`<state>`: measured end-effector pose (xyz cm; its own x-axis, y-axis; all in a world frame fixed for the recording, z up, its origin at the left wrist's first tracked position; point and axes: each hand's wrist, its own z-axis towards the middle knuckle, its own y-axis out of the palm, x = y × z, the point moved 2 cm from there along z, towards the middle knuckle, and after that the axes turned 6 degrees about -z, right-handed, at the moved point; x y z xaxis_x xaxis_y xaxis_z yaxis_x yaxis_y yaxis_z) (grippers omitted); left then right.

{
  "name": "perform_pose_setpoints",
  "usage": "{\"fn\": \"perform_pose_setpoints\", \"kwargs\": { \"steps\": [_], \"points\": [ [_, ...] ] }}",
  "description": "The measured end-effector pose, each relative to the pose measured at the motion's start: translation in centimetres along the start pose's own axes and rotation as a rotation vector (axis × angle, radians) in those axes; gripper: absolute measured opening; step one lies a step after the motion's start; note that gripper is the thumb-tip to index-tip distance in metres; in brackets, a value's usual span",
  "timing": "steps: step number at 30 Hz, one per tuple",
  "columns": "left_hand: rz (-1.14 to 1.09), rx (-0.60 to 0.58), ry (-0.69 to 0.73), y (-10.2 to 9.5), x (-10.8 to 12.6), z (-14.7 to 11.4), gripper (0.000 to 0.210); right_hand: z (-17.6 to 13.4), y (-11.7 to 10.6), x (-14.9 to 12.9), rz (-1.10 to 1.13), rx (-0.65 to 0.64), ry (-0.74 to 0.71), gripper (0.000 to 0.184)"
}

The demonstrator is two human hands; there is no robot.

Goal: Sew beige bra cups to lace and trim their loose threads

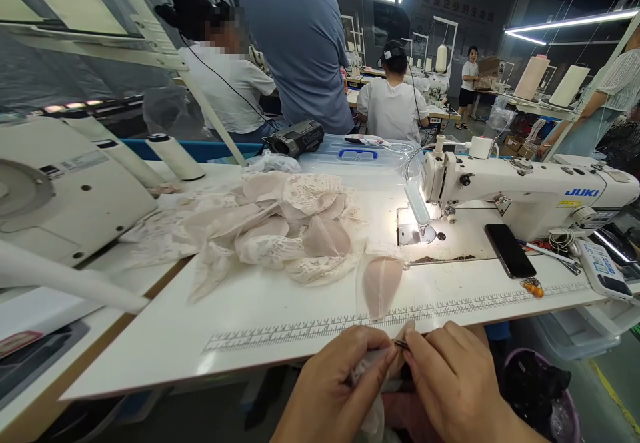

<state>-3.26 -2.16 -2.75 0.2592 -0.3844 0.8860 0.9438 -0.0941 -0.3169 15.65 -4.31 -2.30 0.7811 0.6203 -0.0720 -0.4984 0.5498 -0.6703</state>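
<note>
My left hand (345, 376) is closed on a piece of thin whitish fabric (373, 419) at the table's front edge. Opposite it, my right hand (455, 376) pinches a small dark metal tool (401, 344), its kind mostly hidden by the fingers. The tool's tip meets the fabric between both hands. Just beyond them, a beige bra cup (383, 283) with sheer white edging lies on the table. Farther left is a heap of cream lace and beige cup pieces (280, 219).
A white sewing machine (530, 186) stands at the right, its lamp lit. A black phone (510, 249) lies before it. A printed ruler (320, 328) runs along the front edge. Another machine (65, 189) and thread cones (175, 156) stand left. Several people sit or stand beyond.
</note>
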Motion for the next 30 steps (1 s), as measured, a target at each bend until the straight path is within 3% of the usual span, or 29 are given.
{"fn": "perform_pose_setpoints", "kwargs": {
  "steps": [4,8,14,21,23,26,28,30],
  "points": [
    [0.016,-0.006,0.043,-0.1,-0.5,0.1,0.011,-0.2,0.2,0.2,0.027,0.037,-0.048,0.028],
    [0.029,-0.012,0.040,-0.1,-0.5,0.2,0.010,0.1,0.4,0.4,0.009,-0.034,-0.078,0.039],
    [0.006,-0.036,0.034,0.0,-0.2,0.1,0.014,0.7,0.2,0.4,-0.010,-0.032,-0.089,0.026],
    [-0.028,-0.086,-0.132,-0.7,0.4,0.4,0.013,0.7,-0.4,1.5,0.446,-0.219,0.302,0.025],
    [-0.075,-0.082,-0.147,-0.4,0.5,0.4,0.014,0.9,-0.1,1.7,0.577,-0.328,0.416,0.011],
    [-0.131,-0.048,-0.173,0.1,0.6,0.4,0.017,0.9,0.6,1.8,0.698,-0.411,0.581,0.026],
    [-0.128,-0.070,-0.187,0.3,0.6,0.4,0.017,0.5,0.9,1.8,0.700,-0.391,0.615,0.022],
    [-0.107,-0.058,-0.213,0.1,0.5,0.5,0.017,0.0,0.8,1.8,0.609,-0.330,0.552,0.017]
  ]
}}
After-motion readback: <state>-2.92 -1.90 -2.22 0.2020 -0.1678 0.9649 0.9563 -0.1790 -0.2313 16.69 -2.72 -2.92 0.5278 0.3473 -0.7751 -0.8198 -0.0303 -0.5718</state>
